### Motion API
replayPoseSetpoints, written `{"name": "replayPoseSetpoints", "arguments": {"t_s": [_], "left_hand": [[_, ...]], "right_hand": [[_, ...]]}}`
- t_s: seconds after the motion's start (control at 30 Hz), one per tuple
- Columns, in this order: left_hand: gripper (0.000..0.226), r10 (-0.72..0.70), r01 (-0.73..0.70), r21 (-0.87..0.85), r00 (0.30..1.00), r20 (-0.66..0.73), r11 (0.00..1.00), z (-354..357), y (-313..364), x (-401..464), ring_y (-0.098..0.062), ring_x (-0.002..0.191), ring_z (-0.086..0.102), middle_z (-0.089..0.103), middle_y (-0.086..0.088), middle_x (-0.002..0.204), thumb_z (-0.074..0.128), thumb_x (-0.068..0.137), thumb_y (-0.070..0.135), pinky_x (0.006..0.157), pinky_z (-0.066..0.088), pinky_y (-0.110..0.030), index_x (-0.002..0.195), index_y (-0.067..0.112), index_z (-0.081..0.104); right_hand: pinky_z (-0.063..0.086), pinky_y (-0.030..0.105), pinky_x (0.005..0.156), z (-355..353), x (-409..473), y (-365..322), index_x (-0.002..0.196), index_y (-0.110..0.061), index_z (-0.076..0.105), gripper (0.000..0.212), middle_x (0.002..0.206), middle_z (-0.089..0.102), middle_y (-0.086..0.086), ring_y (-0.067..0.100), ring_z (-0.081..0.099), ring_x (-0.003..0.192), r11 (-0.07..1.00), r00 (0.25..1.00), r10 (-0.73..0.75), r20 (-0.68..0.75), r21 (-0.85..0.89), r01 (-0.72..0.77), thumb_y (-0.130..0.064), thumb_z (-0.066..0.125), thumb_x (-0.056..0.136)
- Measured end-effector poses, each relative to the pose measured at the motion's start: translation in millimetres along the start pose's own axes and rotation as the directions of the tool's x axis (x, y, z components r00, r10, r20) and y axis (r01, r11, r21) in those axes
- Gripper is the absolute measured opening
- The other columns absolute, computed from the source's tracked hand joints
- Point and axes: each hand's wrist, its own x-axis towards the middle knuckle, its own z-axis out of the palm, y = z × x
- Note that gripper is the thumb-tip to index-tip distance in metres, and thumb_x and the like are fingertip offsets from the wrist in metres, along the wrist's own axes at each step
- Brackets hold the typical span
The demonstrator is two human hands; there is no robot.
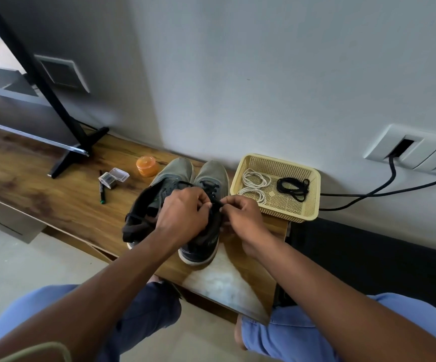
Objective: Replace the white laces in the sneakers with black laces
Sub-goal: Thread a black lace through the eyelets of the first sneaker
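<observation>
Two grey sneakers stand side by side on the wooden bench, toes to the wall. The right sneaker (213,176) has a black lace (211,192) threaded through its eyelets. My left hand (183,212) and my right hand (240,214) meet over its upper part, each pinching the black lace. The left sneaker (171,176) has its tongue pulled open; whether it has a lace is hidden by my left hand. In the yellow basket (308,202) to the right lie two coiled white laces (254,185) and one coiled black lace (293,188).
An orange round container (147,165), a small clear plastic box (114,177) and a marker pen (102,192) lie left of the sneakers. A TV stand foot (77,152) sits farther left. A wall socket (410,148) with black cables is on the right.
</observation>
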Motion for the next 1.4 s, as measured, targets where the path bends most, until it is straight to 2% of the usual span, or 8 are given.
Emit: {"name": "replayPoseSetpoints", "arguments": {"t_s": [0.23, 0.53, 0.67, 1.0, 1.1, 1.3, 1.4], "left_hand": [[0.006, 0.026, -0.026, 0.001, 1.0, 0.011, 1.0, -1.3, 1.8, -0.5, -0.004, 0.067, 0.07, 0.072, 0.013, 0.071, 0.07, 0.093, 0.03, 0.076, 0.063, -0.038, 0.088, 0.028, 0.072], [0.008, 0.073, -0.073, 0.067, 0.997, -0.005, 0.995, 1.1, 1.2, 0.6, -0.005, 0.068, 0.066, 0.069, 0.011, 0.069, 0.07, 0.091, 0.025, 0.074, 0.059, -0.033, 0.083, 0.024, 0.072], [0.01, 0.049, -0.047, 0.034, 0.998, -0.036, 0.998, 3.3, -0.2, 0.5, -0.006, 0.069, 0.067, 0.069, 0.011, 0.068, 0.069, 0.093, 0.026, 0.075, 0.058, -0.034, 0.083, 0.025, 0.072], [0.008, 0.045, -0.044, 0.023, 0.997, -0.062, 0.999, 4.8, -0.8, 1.2, -0.005, 0.069, 0.065, 0.068, 0.011, 0.069, 0.07, 0.093, 0.026, 0.071, 0.057, -0.031, 0.085, 0.025, 0.072], [0.007, 0.065, -0.062, 0.046, 0.996, -0.059, 0.997, 4.9, -1.8, 2.4, -0.005, 0.069, 0.064, 0.068, 0.011, 0.069, 0.07, 0.092, 0.026, 0.069, 0.053, -0.028, 0.085, 0.025, 0.071], [0.009, 0.098, -0.094, 0.091, 0.995, -0.037, 0.991, 4.6, -0.9, 2.1, -0.009, 0.065, 0.065, 0.066, 0.009, 0.066, 0.069, 0.09, 0.023, 0.073, 0.06, -0.036, 0.082, 0.022, 0.071], [0.008, 0.09, -0.087, 0.101, 0.995, -0.029, 0.991, 5.1, -0.2, 0.9, -0.012, 0.066, 0.066, 0.067, 0.008, 0.068, 0.068, 0.091, 0.024, 0.074, 0.06, -0.038, 0.083, 0.022, 0.071]], "right_hand": [[0.052, 0.027, 0.051, -0.4, -1.6, 1.1, 0.092, -0.008, 0.073, 0.018, 0.084, 0.068, 0.013, 0.023, 0.063, 0.07, 0.998, 1.0, 0.01, 0.027, 0.056, -0.012, 0.002, 0.059, 0.096], [0.051, 0.024, 0.052, 2.2, -3.7, -0.2, 0.095, -0.009, 0.075, 0.016, 0.082, 0.07, 0.007, 0.019, 0.064, 0.07, 0.998, 1.0, 0.003, -0.012, 0.06, -0.002, 0.0, 0.062, 0.095], [0.048, 0.022, 0.049, 2.2, -4.5, -1.8, 0.095, -0.009, 0.076, 0.017, 0.082, 0.071, 0.007, 0.017, 0.064, 0.068, 0.999, 1.0, -0.005, -0.019, 0.053, 0.006, 0.001, 0.062, 0.094], [0.052, 0.024, 0.055, 1.5, -5.0, -1.6, 0.1, -0.005, 0.077, 0.017, 0.087, 0.074, 0.011, 0.018, 0.065, 0.072, 0.997, 1.0, -0.01, -0.024, 0.075, 0.011, 0.002, 0.063, 0.094], [0.056, 0.031, 0.063, 2.9, -3.7, 1.2, 0.101, -0.006, 0.077, 0.017, 0.096, 0.076, 0.017, 0.021, 0.068, 0.077, 0.996, 0.999, -0.014, -0.039, 0.086, 0.018, 0.002, 0.064, 0.094], [0.057, 0.034, 0.067, 3.8, -2.5, 2.3, 0.102, -0.007, 0.077, 0.018, 0.096, 0.076, 0.016, 0.021, 0.068, 0.077, 0.996, 0.999, -0.013, -0.048, 0.089, 0.017, 0.002, 0.063, 0.095], [0.055, 0.029, 0.06, 4.4, -1.1, 3.0, 0.102, -0.007, 0.077, 0.019, 0.097, 0.076, 0.016, 0.02, 0.067, 0.075, 0.997, 0.999, -0.008, -0.048, 0.077, 0.012, 0.002, 0.063, 0.094]]}}
